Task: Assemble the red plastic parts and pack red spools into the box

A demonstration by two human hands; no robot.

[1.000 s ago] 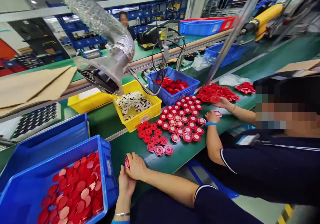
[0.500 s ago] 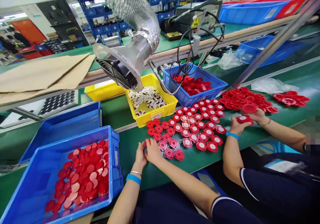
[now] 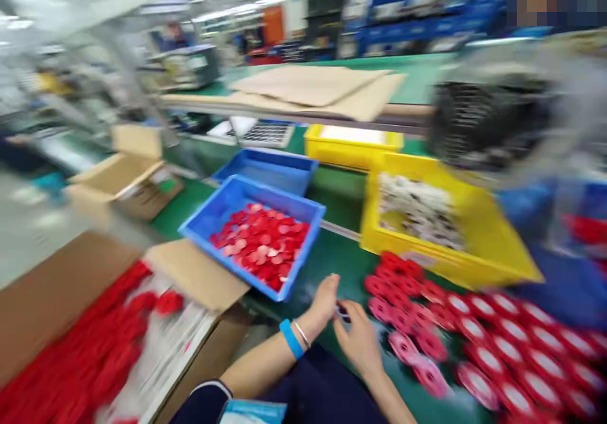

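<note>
Green bench mat (image 3: pixel 327 256) | factory line | blue bin (image 3: pixel 222 206) near left hand (image 3: pixel 324 299)

Your hands meet on the surface (image 3: pixel 327 266). Left of them sits a bin of discs (image 3: pixel 258 241), behind them a bin of small parts (image 3: pixel 441 222), right of them rows of round parts (image 3: pixel 474 335), and far left an open carton (image 3: pixel 95 335).

The left hand (image 3: pixel 325 301) has a blue wristband (image 3: pixel 290 339) and a thin silver bracelet (image 3: pixel 301 333) at its wrist, and a dark navy sleeve (image 3: pixel 202 402) with white edge.
</note>
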